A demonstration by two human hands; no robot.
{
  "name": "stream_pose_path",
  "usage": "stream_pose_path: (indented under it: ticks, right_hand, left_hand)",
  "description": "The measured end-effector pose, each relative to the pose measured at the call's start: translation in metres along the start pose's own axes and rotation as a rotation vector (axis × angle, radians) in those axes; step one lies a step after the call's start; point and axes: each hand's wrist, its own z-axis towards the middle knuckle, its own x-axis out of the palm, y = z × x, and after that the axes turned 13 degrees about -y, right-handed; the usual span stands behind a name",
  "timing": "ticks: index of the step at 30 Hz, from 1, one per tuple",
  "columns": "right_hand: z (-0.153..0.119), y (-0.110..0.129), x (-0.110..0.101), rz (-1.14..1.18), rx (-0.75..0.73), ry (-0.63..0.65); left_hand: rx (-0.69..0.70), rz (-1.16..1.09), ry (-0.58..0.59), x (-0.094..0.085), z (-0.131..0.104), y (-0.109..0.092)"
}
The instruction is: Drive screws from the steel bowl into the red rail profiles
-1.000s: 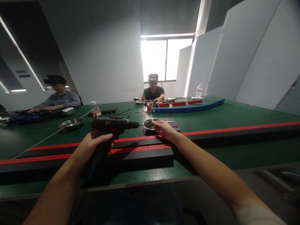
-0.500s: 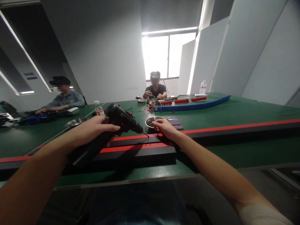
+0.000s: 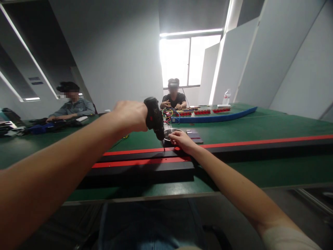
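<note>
My left hand (image 3: 132, 115) is wrapped round the handle of a black power drill (image 3: 155, 118). The drill points down, and its thin bit meets the red-topped black bar (image 3: 223, 145). Just right of the bit, my right hand (image 3: 180, 139) has its fingers pinched together over the near edge of a round metal bowl (image 3: 169, 131); what they hold, if anything, is too small to make out. Nearer to me lies a second black bar with a red top (image 3: 156, 172), parallel to the first.
A grey-purple box (image 3: 194, 136) lies behind the bar. Farther back are a long blue strip (image 3: 218, 118), red parts (image 3: 202, 112), coloured wires and a bottle (image 3: 227, 97). One person (image 3: 173, 97) sits across the green table (image 3: 286, 121), another (image 3: 74, 104) at the left.
My left hand has risen and moved right, swinging the drill from a slant to nearly upright, with its bit still at the bar. My right hand has barely moved.
</note>
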Motion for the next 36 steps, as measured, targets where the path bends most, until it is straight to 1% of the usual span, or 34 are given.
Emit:
stream_pose_path:
  ticks: [1,3,5,8,12,17,22,26,28,30,33,36]
  right_hand:
    - [0.000,-0.001,0.001,-0.003,-0.001,-0.006]
    - [0.000,0.000,0.002,-0.002,0.004,-0.018]
    - [-0.002,0.002,0.003,-0.007,0.009,-0.021]
    - [-0.007,0.009,0.006,-0.035,0.021,-0.028]
    - [-0.009,0.012,0.007,-0.046,0.045,-0.039]
    - [-0.005,0.003,0.004,-0.012,0.042,-0.033]
    - [-0.002,-0.001,0.002,-0.031,0.030,-0.026]
    - [-0.003,0.000,0.002,-0.047,0.050,-0.032]
    - [-0.003,-0.001,0.002,-0.048,0.052,-0.035]
    - [-0.004,0.000,0.003,-0.053,0.041,-0.039]
    - [-0.006,0.003,0.005,-0.085,0.008,-0.052]
    - [-0.006,0.009,0.003,-0.179,-0.067,-0.079]
  left_hand:
    - [0.012,0.129,-0.007,0.002,-0.001,-0.010]
    - [0.044,0.265,-0.038,0.005,-0.001,-0.025]
    - [0.099,0.297,-0.085,0.007,-0.001,-0.034]
    - [0.168,0.340,-0.090,0.005,0.002,-0.038]
    - [0.155,0.348,-0.064,0.003,0.003,-0.040]
    - [0.119,0.349,-0.040,0.002,0.001,-0.040]
    - [0.146,0.210,-0.018,-0.003,-0.003,-0.034]
    - [0.083,0.148,-0.029,-0.002,-0.005,-0.033]
    - [0.078,0.139,-0.033,-0.001,-0.006,-0.033]
    - [0.102,0.156,-0.035,-0.002,-0.007,-0.034]
    - [0.164,0.238,-0.020,-0.006,-0.011,-0.032]
    - [0.261,0.266,0.001,-0.011,-0.013,-0.022]
